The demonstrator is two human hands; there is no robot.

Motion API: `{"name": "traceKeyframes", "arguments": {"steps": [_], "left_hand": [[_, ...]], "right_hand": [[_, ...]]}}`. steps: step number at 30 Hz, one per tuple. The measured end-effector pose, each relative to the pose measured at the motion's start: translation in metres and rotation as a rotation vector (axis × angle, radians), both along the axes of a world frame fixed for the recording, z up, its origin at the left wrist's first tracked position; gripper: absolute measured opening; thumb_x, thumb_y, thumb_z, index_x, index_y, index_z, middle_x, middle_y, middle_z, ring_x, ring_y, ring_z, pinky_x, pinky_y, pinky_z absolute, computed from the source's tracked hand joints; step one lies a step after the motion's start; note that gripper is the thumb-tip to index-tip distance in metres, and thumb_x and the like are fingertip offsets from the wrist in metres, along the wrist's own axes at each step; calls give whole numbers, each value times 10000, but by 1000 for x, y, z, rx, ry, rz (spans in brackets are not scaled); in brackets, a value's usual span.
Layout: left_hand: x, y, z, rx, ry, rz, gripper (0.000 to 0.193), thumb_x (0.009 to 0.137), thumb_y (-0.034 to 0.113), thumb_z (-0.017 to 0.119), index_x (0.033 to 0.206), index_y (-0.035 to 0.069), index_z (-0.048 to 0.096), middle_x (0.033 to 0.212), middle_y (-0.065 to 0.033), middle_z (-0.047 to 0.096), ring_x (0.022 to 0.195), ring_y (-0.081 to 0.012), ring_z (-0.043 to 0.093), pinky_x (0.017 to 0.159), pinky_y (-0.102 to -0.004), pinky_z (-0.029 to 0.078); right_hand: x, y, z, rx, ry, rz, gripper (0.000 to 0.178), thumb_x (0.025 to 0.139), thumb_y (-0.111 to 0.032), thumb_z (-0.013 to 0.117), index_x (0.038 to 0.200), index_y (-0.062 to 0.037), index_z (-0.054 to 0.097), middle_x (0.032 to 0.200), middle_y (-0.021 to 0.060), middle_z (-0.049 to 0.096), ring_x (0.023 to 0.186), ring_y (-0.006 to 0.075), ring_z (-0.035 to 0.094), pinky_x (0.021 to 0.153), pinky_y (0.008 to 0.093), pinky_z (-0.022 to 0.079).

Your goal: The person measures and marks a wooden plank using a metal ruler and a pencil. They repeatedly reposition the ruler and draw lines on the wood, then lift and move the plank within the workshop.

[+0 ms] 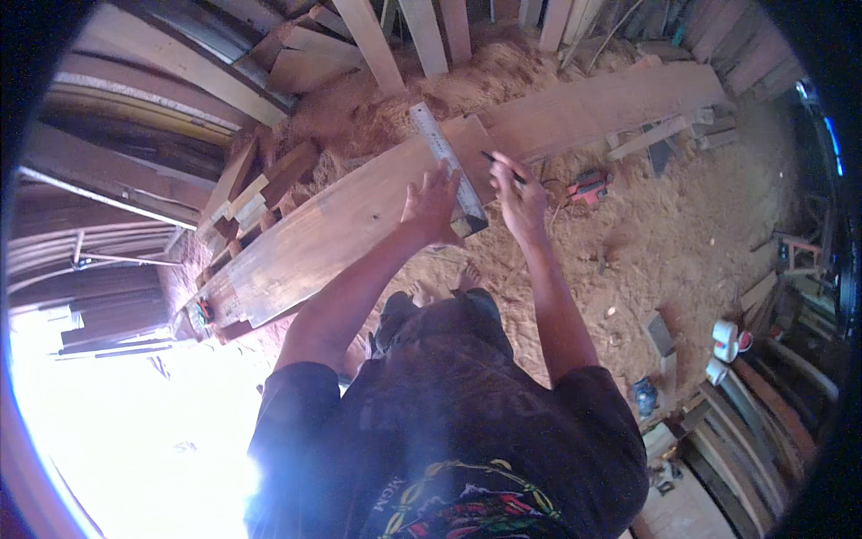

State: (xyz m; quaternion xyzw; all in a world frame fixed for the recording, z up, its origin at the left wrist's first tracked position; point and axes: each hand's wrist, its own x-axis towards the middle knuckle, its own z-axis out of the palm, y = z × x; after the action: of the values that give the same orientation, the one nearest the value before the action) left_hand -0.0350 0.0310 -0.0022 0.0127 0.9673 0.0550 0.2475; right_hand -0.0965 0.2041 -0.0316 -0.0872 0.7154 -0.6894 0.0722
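Across sawdust floor: long board, slanting lower L to upper R, just beyond person's feet; R end meets 2nd board.
On long board, nr. R end: metal square, laid crosswise, dark block at near end.
L hand: at sq.'s near half, fingers spread, touching its L side; can't tell if thumb & fingers pinch it.
R hand: fingers closed on dark pencil, just R of sq.; tip contact w/ wood unclear.
R of R hand: red power tool, on sawdust.
Far side: several planks, leaning.
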Motion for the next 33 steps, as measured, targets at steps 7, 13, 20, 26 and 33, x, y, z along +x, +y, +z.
{"name": "traceKeyframes", "arguments": {"steps": [7, 13, 20, 26, 33], "left_hand": [[6, 0, -8, 43, 56, 32, 1453, 584, 628, 930, 1646, 64, 115, 1710, -204, 94, 1535, -414, 237, 1134, -654, 352], [7, 3, -10, -18, 53, 12, 1426, 597, 628, 922, 1648, 71, 136, 1710, -206, 90, 1534, -413, 228, 1125, -656, 354], [5, 0, -6, 49, 39, 7, 1418, 605, 611, 924, 1647, 62, 132, 1703, -219, 102, 1535, -423, 213, 1124, -670, 357], [6, 2, -6, 69, 53, 32, 1416, 599, 566, 944, 1648, 71, 131, 1705, -216, 90, 1538, -422, 206, 1118, -677, 358], [4, 6, 1, 33, -6, 50, 1445, 581, 576, 951, 1652, 84, 114, 1713, -195, 74, 1541, -412, 205, 1122, -664, 355]], "right_hand": [[-88, -82, -20, 394, 342, 218, 294, 1037, -233, 642, 1228, -19, 707, 1009, 144, 770, 897, 187, 749, 749, 315, 573], [-80, -63, -17, 365, 378, 348, 280, 1028, -234, 636, 1193, -18, 705, 995, 179, 765, 880, 248, 755, 741, 366, 575], [-24, 44, 53, 679, 126, 674, 233, 1014, -210, 628, 1104, -21, 730, 933, 196, 751, 804, 303, 750, 717, 411, 576], [-67, 7, 40, 731, 137, 777, 271, 1026, -246, 612, 986, 2, 715, 694, 64, 669, 611, 123, 614, 594, 351, 492], [-131, -87, 18, 621, 292, 487, 306, 1026, -314, 615, 1025, -30, 727, 797, 142, 724, 708, 230, 706, 666, 381, 543]]}}
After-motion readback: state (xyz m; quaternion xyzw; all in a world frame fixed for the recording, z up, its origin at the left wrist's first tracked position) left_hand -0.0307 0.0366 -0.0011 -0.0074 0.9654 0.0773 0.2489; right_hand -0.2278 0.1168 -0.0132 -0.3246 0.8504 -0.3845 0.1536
